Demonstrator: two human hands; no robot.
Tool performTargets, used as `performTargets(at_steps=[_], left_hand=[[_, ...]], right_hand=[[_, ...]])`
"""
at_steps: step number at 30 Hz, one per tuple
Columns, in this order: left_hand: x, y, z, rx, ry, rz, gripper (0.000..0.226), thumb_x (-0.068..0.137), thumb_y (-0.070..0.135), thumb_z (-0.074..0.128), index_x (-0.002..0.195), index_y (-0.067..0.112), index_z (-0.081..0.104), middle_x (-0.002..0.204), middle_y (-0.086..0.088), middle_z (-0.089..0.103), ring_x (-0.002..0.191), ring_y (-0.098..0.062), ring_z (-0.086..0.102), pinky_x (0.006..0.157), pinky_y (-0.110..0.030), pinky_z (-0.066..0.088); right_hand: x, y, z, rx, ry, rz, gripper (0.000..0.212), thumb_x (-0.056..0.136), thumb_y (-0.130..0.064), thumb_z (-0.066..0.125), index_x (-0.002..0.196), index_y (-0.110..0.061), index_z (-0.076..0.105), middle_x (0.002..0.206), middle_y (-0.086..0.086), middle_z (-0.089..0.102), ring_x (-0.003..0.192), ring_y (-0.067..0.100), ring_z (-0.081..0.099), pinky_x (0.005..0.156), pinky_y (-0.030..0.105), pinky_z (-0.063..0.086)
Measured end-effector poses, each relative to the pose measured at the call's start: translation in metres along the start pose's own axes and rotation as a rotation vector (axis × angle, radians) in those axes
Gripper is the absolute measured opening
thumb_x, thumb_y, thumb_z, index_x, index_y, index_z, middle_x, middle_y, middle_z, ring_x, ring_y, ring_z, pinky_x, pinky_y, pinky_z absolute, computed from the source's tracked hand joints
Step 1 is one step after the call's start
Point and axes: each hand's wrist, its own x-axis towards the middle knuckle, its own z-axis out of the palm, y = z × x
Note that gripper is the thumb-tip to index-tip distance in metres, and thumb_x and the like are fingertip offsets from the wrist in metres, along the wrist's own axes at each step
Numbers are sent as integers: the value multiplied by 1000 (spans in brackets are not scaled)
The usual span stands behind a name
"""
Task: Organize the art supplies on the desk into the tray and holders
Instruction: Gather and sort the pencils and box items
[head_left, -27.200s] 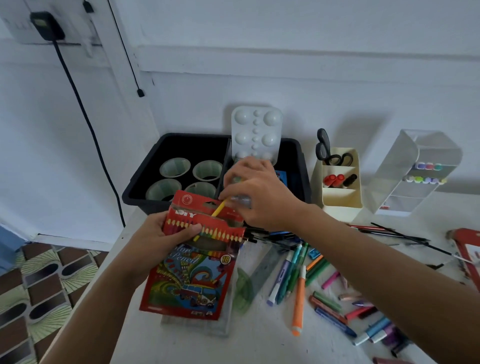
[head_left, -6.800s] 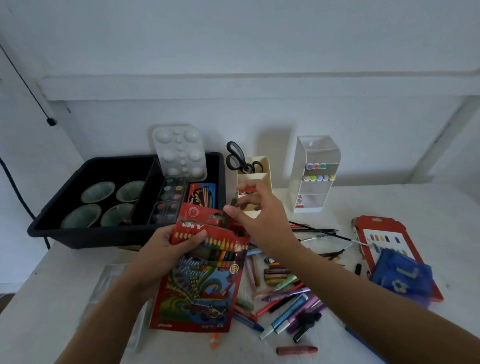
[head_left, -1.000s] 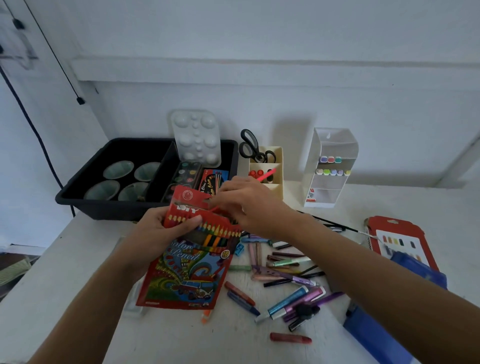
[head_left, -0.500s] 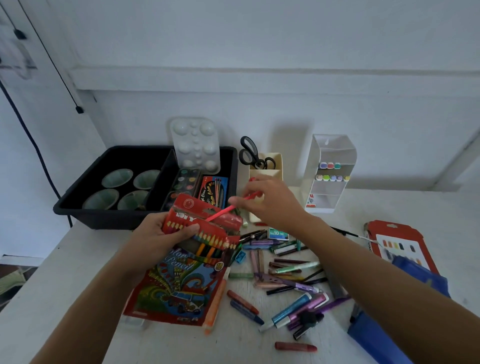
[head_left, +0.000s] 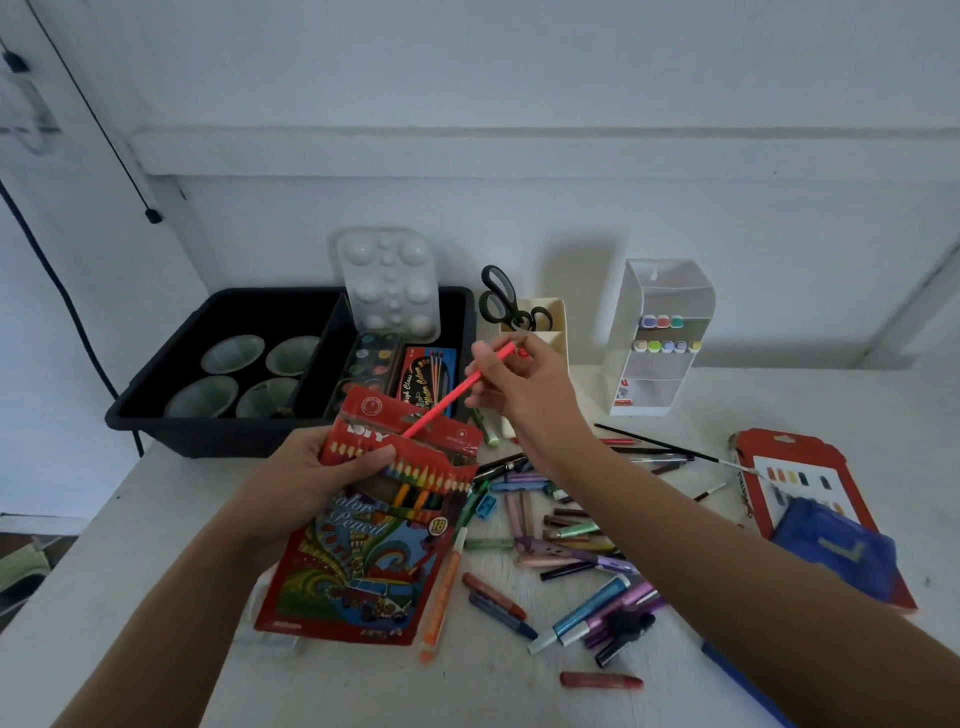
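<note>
My left hand (head_left: 317, 475) grips the top of a red colour pencil box (head_left: 363, 540) with its flap open, held above the desk. My right hand (head_left: 524, 395) pinches a red pencil (head_left: 457, 392) by its upper end; the pencil's lower tip is at the box's open mouth. Several pencils show inside the box window. Loose markers and crayons (head_left: 566, 545) lie scattered on the white desk to the right of the box. An orange marker (head_left: 441, 587) lies beside the box's lower edge.
A black tray (head_left: 156, 410) at the back left holds cups, a watercolour set (head_left: 371, 364) and a white palette (head_left: 389, 283). A cream holder (head_left: 543, 322) with scissors (head_left: 501, 304) and a clear marker organiser (head_left: 657, 338) stand behind. A red card (head_left: 800, 467) and blue pouch (head_left: 831, 556) lie at right.
My right hand has risen slightly with the red pencil, whose tip now sits at the box mouth. The left hand keeps holding the box, a little lower and nearer the desk.
</note>
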Motion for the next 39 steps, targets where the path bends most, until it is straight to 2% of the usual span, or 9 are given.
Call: performTargets(at_steps=[6,10,16,20,23,26,32,35,39], left_hand=[[2,2,3,-23,-21,20,31,89,21,71,113,1,66,103,-18,77,92,-37,75,83,-48,59],[9,-4,2,-134,-12,-3,35,90,23,70,117,1,65,108,-20,75,96,-39,74,84,-49,61],[15,-22,6,-476,-47,-156,44,90,33,64,124,5,63,116,-22,72,100,-39,73,76,-48,63],[14,-32,17,-576,-113,-252,50,92,41,59,129,7,61,121,-24,70,100,-39,73,74,-49,63],[15,-35,18,-558,-141,-231,65,77,39,83,128,6,60,120,-26,70,99,-41,73,72,-49,63],[16,-34,12,-481,-221,-163,98,42,26,104,127,2,60,120,-28,69,101,-42,72,74,-47,62],[21,-41,15,-486,-260,-83,97,45,22,103,130,4,59,126,-27,66,112,-45,67,84,-51,60],[22,-45,20,-521,-192,-77,94,45,21,103,128,4,61,124,-27,67,110,-45,68,83,-51,61],[22,-39,24,-487,-67,-62,60,74,20,87,125,2,61,115,-24,72,100,-41,72,75,-48,63]], right_hand=[[-4,-1,26,-510,-178,-77,15,98,-22,62,101,-7,61,82,6,73,74,15,70,76,35,61],[-4,0,33,-764,-222,-89,33,105,-38,45,101,-15,68,88,4,71,83,17,68,81,45,57],[7,-4,34,-804,-271,-85,27,104,-40,48,92,-25,68,93,7,71,87,21,68,85,49,55],[12,-5,36,-818,-356,32,27,100,-43,55,105,-22,71,89,-12,68,87,9,66,89,37,56],[14,-7,36,-983,-414,48,35,102,-41,51,108,-13,70,88,-9,67,84,11,64,85,34,54],[17,-8,33,-1085,-442,105,35,104,-40,46,91,-14,64,81,1,66,75,16,64,71,29,52],[20,-6,35,-1114,-366,0,31,100,-45,53,106,-19,69,95,-3,69,90,19,65,84,42,55],[19,-6,30,-943,-241,-49,25,91,-46,68,105,-26,68,97,-10,66,93,13,65,87,41,56],[16,-6,21,-860,-139,-129,16,86,-35,77,94,-23,69,85,-17,64,87,7,65,78,28,57]])
